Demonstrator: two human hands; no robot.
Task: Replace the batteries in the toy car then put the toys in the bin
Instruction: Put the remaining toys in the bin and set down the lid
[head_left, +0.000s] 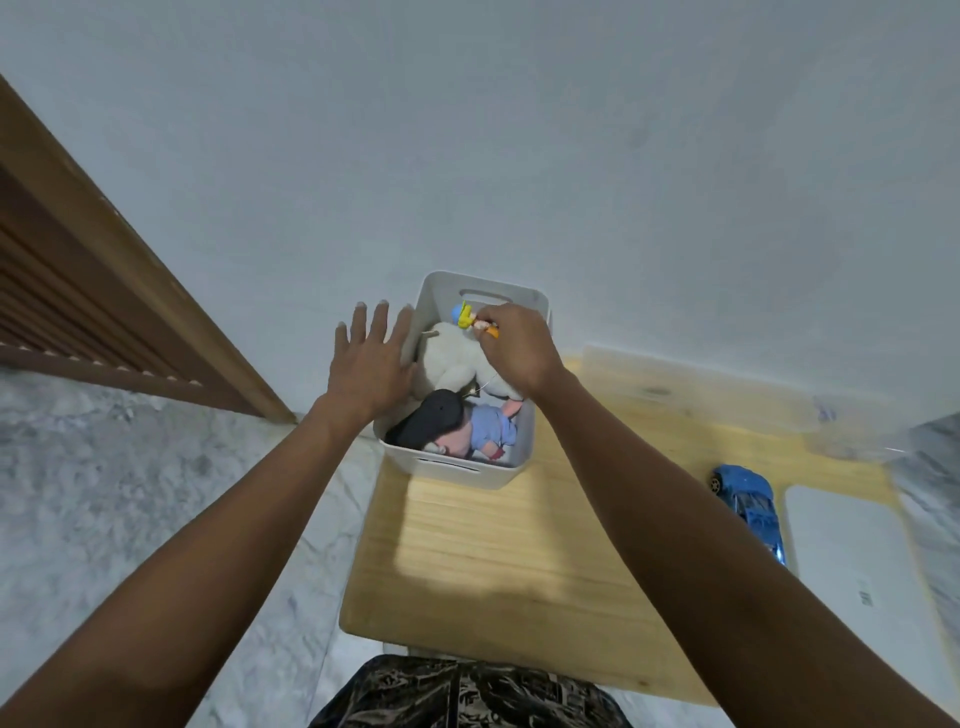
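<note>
Brown-skinned is off limits, so: yellow-and-blue small figure toy (466, 316) sits pinched in the fingers of the right hand (514, 347), held over the far end of the white plastic bin (457, 470). Fingers curl round it; not released yet. Left hand (370, 364) is spread flat, fingers straight and apart, against the bin's left wall, looks like steadying it; holds nothing.

Inside the bin: white plush toy (451, 358) under the right hand, doll (462, 428) with dark hair and a light blue outfit at the near end. Bin stands on the far left part of a wooden table (493, 561).

Blue toy car (750, 506) lies on the table well apart to the right, just beside a white flat pad (857, 571). Batteries not visible; can't tell if the swap is done.

Step, as I judge it: loading toys into the bin. Next move likely calls for letting the figure go onto the plush, then reaching right for the car, which is the one toy seen outside the bin.
</note>
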